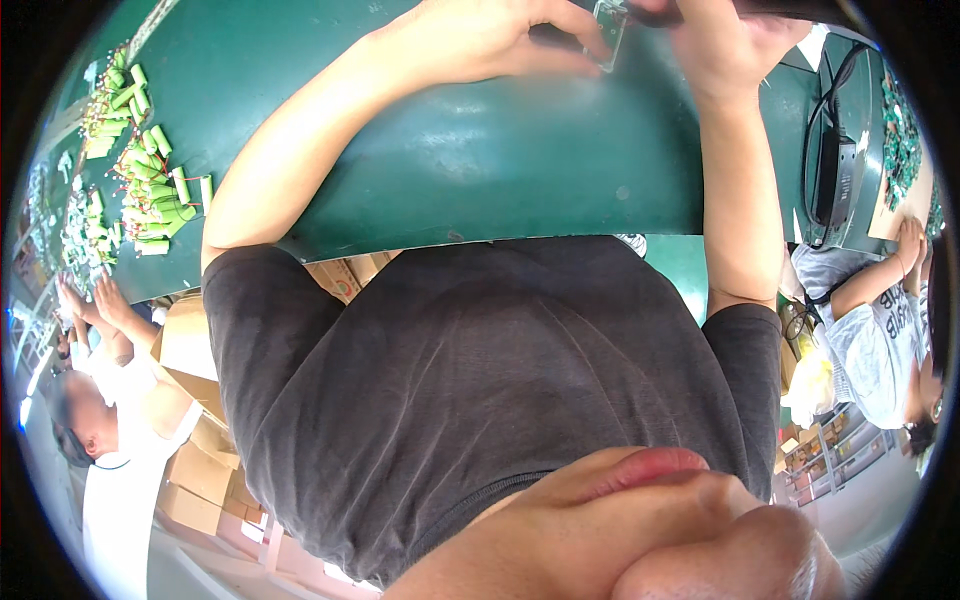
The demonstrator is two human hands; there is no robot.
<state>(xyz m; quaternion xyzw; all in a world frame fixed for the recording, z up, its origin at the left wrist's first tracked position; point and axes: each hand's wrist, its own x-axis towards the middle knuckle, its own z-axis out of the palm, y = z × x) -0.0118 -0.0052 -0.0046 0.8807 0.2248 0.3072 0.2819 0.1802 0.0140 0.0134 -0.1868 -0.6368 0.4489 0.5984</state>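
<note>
At the top of the head view my left hand (505, 40) pinches a small clear plastic piece (614, 45) between thumb and fingers, just above the green tabletop (480, 160). Beside it, to the right, is my right hand (728, 50), its fingers curled and partly cut off by the upper edge. Something dark shows at those fingers, but its kind is hidden. Both forearms rest over the table's near edge.
Green cylindrical battery cells with wires (155, 195) lie heaped at the left. A black power strip (840, 180) with cables lies at the right, near a pile of green circuit boards (900, 140). Co-workers sit at either side. Cardboard boxes (195, 480) stand below at the left.
</note>
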